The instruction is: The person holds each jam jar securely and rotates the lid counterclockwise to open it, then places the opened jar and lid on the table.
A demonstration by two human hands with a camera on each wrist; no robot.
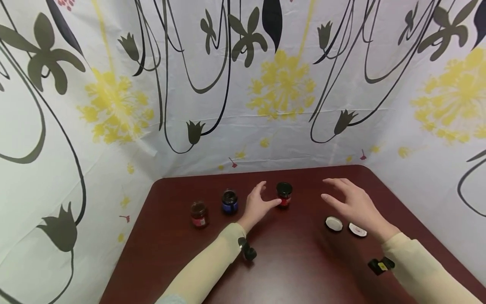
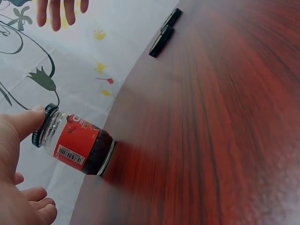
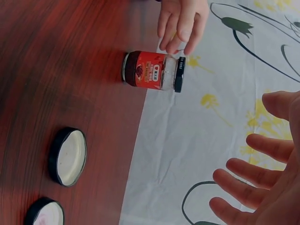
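Note:
A glass jar with a red label and a black lid (image 1: 284,195) stands upright on the table. My left hand (image 1: 257,207) is just left of it, thumb and fingers spread; in the left wrist view the thumb is close to the lid of the jar (image 2: 77,143), and whether it touches cannot be told. My right hand (image 1: 353,207) hovers to the right, holding nothing, its fingers (image 3: 262,173) apart and loosely bent. Below that hand lie two black-rimmed lids, one (image 3: 70,157) beside the other (image 3: 47,214), pale insides up.
Left of my left hand stand a jar with a blue label (image 1: 229,202) and a jar with a red label (image 1: 199,214), both seemingly lidless. The dark red wooden table (image 1: 281,261) ends at a flower-patterned cloth (image 1: 235,126) behind and at both sides.

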